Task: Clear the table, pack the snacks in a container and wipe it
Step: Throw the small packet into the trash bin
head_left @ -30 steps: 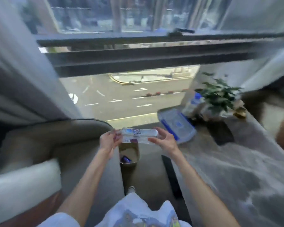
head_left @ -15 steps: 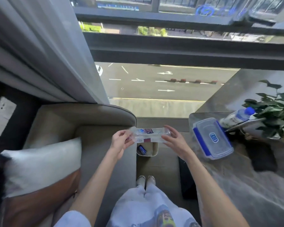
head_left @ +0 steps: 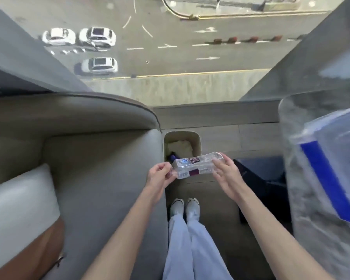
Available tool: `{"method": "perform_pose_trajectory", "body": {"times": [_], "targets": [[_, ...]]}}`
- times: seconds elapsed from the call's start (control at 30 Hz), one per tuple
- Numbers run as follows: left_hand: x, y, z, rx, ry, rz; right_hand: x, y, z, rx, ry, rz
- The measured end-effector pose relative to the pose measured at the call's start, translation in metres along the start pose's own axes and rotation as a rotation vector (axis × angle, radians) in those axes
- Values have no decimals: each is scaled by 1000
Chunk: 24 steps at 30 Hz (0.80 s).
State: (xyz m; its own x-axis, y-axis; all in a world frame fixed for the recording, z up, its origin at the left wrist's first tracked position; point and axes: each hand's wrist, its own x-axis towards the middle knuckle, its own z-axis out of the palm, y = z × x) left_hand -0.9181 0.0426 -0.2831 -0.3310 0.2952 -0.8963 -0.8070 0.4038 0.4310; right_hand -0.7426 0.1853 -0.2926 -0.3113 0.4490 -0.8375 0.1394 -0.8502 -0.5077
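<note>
Squashed clear plastic bottle (head_left: 197,165) held sideways over small bin (head_left: 197,138) on floor. Left hand (head_left: 159,176) closed on one end, right hand (head_left: 225,174) wrapped round other end. Some rubbish already seen in bin. Bottle not yet dropped. Blue-lidded container (head_left: 329,174) seen on grey table (head_left: 303,199) at right, blurred, maybe shut. Snack packing and wiping judged not done. Grey sofa (head_left: 101,150) at left, big window (head_left: 180,47) far ahead, street below.

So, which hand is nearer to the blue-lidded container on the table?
Right. The right hand holds the bottle end toward the container; the left hand grips the far end.
</note>
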Motion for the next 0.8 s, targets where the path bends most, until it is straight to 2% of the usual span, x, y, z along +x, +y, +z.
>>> {"method": "perform_pose_trajectory", "body": {"times": [0.17,0.27,0.4,0.5,0.6,0.7,0.73,0.8], "targets": [[137,-44,11,102,61,-5,117,61,-33,-10,90,63],[211,-62,15,451,149,92,169,99,-36,5,113,141],[282,-58,25,901,89,274,214,148,-30,117,117,253],[316,-49,32,1061,75,390,239,177,-11,102,78,284],[340,-46,36,1268,-50,485,266,195,11,66,104,273],[355,-42,43,1516,-185,506,291,196,21,-47,208,277],[360,-42,43,1615,-200,476,298,194,21,-136,229,265],[364,-43,42,1919,-181,380,306,188,18,-466,227,205]]}}
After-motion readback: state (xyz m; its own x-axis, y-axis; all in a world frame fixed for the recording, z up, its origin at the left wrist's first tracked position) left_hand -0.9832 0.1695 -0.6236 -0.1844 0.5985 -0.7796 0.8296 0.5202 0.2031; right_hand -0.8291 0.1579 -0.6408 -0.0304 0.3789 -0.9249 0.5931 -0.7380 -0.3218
